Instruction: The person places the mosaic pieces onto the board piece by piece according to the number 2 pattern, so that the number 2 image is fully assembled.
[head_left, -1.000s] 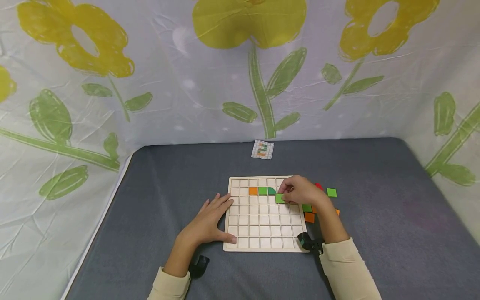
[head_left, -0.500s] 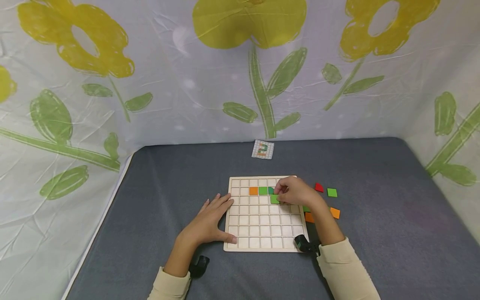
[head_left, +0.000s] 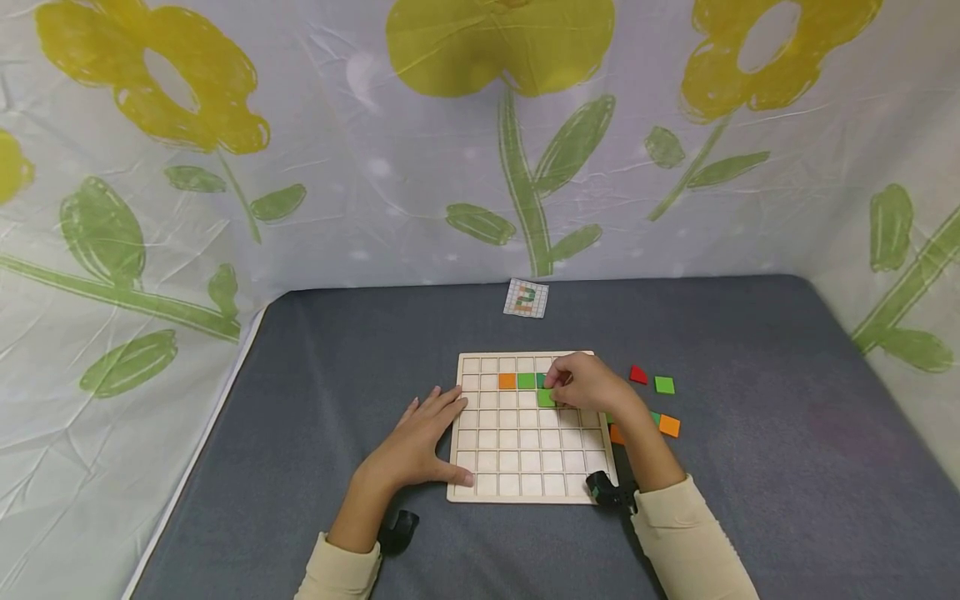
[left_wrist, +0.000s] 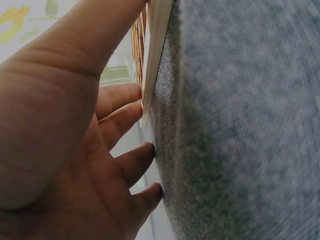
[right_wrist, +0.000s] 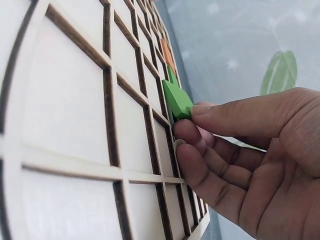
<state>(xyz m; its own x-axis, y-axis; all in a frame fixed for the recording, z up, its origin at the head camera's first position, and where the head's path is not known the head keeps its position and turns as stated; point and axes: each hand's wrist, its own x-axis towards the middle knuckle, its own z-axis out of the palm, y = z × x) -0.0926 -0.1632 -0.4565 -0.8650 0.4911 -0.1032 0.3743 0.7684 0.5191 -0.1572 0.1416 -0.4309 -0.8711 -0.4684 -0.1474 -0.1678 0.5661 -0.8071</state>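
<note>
A pale wooden grid board (head_left: 510, 442) lies on the dark table. My right hand (head_left: 592, 385) pinches a green square tile (right_wrist: 177, 100) between thumb and fingers, at the second row of cells from the far filled row. In that filled row sit an orange tile (head_left: 507, 382), a green tile (head_left: 527, 381) and a darker green piece (head_left: 542, 380), partly hidden by my fingers. My left hand (head_left: 415, 444) rests with spread fingers at the board's left edge, thumb on the near left corner. In the left wrist view, two fingertips (left_wrist: 134, 110) touch the board's edge.
Right of the board lie loose pieces: a red one (head_left: 638, 375), a green square (head_left: 664, 385), an orange square (head_left: 670, 426) and others partly under my right forearm. A small card (head_left: 526, 298) with a coloured grid pattern lies beyond the board. A flower-printed curtain (head_left: 337, 167) surrounds the table.
My right hand has moved slightly left with the green tile, bringing it just below the darker green piece. More loose pieces at the right are uncovered. The left hand has stayed put.
</note>
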